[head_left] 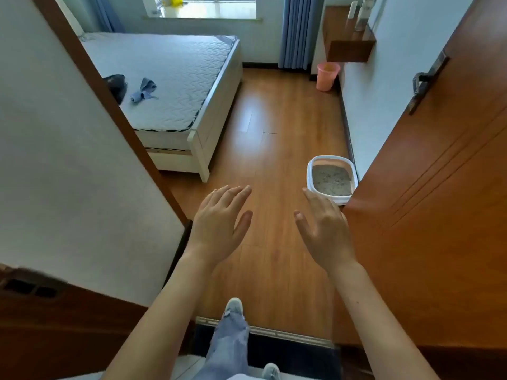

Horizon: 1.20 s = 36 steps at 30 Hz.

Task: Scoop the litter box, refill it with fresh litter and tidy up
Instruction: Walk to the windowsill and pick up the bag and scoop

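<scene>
From the head view, both your hands, left hand [219, 220] and right hand [323, 231], are spread and hold nothing, the litter box [332, 178] sits just beyond your right hand beside the door [428, 187], which you risk bumping, spilling litter.

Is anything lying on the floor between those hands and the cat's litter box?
Nothing visible: only bare wooden floor lies between both open hands, left hand and right hand, and the litter box, beside the open door.

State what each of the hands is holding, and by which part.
Nothing is held. The left hand and right hand are open in the air, short of the litter box.
</scene>
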Available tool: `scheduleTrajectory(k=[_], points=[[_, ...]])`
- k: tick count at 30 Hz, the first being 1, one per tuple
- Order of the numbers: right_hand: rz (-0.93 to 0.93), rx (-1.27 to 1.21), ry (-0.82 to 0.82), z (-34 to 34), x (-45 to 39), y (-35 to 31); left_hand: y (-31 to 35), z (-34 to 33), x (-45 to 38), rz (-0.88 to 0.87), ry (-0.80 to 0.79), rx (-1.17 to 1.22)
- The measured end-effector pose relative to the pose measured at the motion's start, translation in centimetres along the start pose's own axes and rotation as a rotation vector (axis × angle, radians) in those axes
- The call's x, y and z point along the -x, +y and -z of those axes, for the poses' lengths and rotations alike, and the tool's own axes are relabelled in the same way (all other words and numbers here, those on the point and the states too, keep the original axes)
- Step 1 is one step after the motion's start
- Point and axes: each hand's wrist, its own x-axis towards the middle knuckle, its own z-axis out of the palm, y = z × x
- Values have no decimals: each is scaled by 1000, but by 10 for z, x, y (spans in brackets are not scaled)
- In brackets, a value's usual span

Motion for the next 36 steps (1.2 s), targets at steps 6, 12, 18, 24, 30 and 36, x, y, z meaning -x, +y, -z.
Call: scheduleTrajectory(k=[6, 12, 18, 24, 30, 36], points=[[-18, 4, 32, -28, -66, -11, -51, -9, -53, -1, 34, 12], [-20, -28, 65, -55, -159, -33, -116, -6, -136, -18, 37, 14], [-21, 22, 133, -76, -246, -53, -166, 0, -217, -5, 29, 79], [-24, 70, 174, -88, -312, -47, -189, -12, -287, -15, 43, 130], [-54, 84, 153, -96, -376, -4, -197, -57, -359, -15, -4, 143], [-53, 65, 144, -99, -480, 61, -190, -113, -461, -16, -45, 87]])
